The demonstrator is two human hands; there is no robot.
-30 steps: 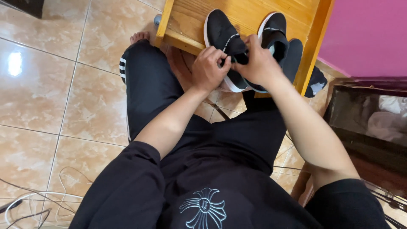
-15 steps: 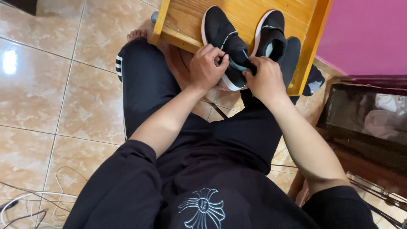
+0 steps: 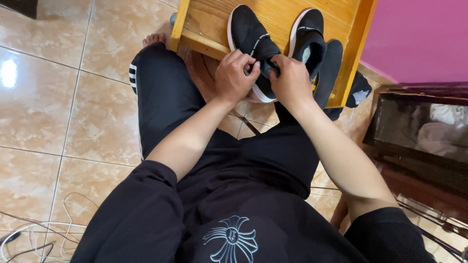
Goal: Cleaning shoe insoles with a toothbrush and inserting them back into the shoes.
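Two black slip-on shoes with white soles rest on a low wooden stool [image 3: 204, 22]. My left hand [image 3: 235, 77] and my right hand [image 3: 291, 80] both grip the heel opening of the left shoe [image 3: 251, 36], fingers pinched on its collar. The right shoe [image 3: 307, 34] stands just beyond my right hand, untouched. A black insole [image 3: 327, 68] leans against the right shoe's side. What my fingers hold inside the opening is hidden.
I sit with black trousers over a glossy beige tiled floor [image 3: 58, 97]; a bare foot [image 3: 153, 39] shows by the stool. A pink wall [image 3: 419, 34] and a dark box [image 3: 419, 131] stand at right. White cables [image 3: 34, 234] lie at bottom left.
My right hand has come off the right shoe and joined my left hand at the left shoe's heel. The view has shifted slightly.
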